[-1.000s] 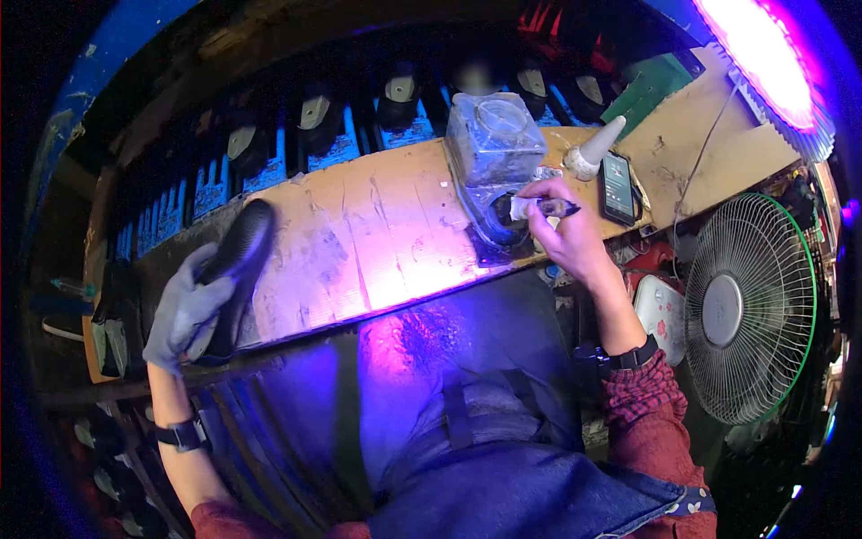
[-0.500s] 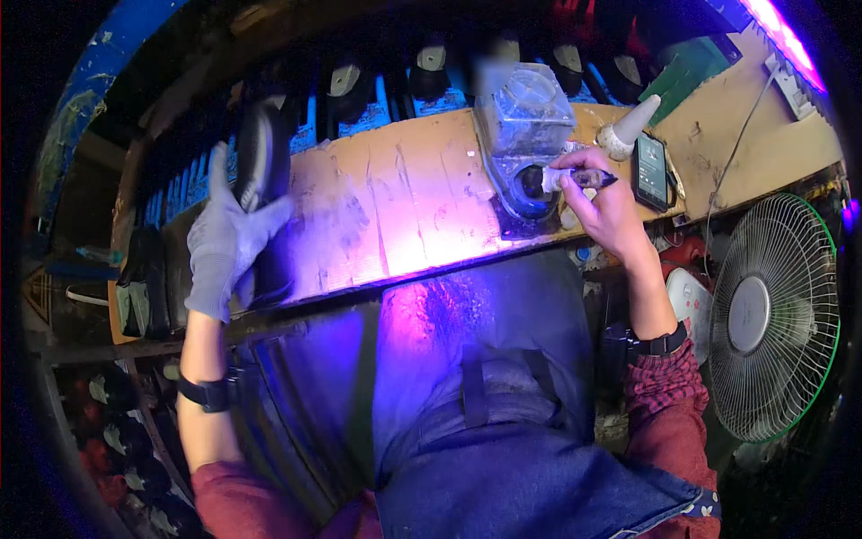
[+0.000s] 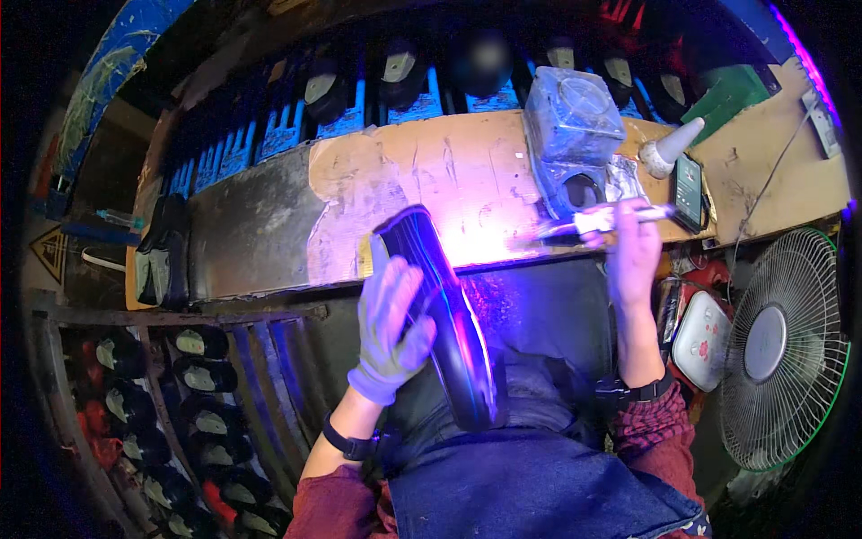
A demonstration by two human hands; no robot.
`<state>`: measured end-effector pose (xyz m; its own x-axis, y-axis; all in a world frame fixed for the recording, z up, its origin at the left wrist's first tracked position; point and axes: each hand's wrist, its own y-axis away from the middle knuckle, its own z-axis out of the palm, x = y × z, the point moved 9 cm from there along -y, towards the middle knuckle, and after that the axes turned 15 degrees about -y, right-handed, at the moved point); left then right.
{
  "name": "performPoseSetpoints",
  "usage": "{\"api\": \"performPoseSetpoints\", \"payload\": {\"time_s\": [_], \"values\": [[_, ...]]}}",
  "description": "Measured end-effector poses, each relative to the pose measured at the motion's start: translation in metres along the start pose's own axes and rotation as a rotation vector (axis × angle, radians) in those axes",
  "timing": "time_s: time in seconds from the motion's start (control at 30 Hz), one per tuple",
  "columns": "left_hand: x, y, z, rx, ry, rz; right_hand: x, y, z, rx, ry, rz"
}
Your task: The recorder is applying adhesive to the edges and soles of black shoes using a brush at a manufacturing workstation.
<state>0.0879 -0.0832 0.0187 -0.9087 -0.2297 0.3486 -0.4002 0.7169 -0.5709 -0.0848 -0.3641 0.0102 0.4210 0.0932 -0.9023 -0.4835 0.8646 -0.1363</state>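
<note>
My left hand (image 3: 392, 323), in a grey glove, holds a black shoe (image 3: 460, 337) tilted over my lap, just in front of the bench edge. A bright sheen runs along the shoe's side. My bare right hand (image 3: 634, 260) is closed around a brush (image 3: 624, 217) with a pale handle, blurred by motion. The brush's dark tip points left, above the bench's front edge and apart from the shoe. Behind it stands a cloudy plastic container (image 3: 576, 112) with a dark round pot opening (image 3: 585, 189) at its near side.
Black shoes (image 3: 401, 72) line blue slats behind the cardboard-covered bench (image 3: 431, 166). A pale cone (image 3: 669, 151) and a phone (image 3: 689, 190) lie right of the container. A fan (image 3: 779, 350) stands at the right. Racked shoes (image 3: 206, 375) fill the lower left; another dark shoe (image 3: 160, 260) is at the bench's left end.
My left hand has brought the shoe from the bench's left part over my lap. My right hand has lifted the brush out of the pot opening and turned its tip left.
</note>
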Motion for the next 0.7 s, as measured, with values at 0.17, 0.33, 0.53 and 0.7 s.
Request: {"api": "performPoseSetpoints", "payload": {"time_s": [0.17,0.33,0.53,0.7], "values": [[0.013,0.021,-0.005,-0.011,-0.012,0.140,0.046,-0.001,0.107,-0.299,0.028,0.095],[0.010,0.027,0.000,-0.012,0.031,0.170,0.060,0.011,0.125,-0.290,0.033,0.259],[0.010,0.027,0.001,-0.022,0.048,0.155,0.074,-0.032,0.143,-0.228,0.422,0.162],[0.012,0.026,-0.001,0.008,0.043,0.170,0.080,-0.036,0.151,-0.289,0.366,0.194]]}}
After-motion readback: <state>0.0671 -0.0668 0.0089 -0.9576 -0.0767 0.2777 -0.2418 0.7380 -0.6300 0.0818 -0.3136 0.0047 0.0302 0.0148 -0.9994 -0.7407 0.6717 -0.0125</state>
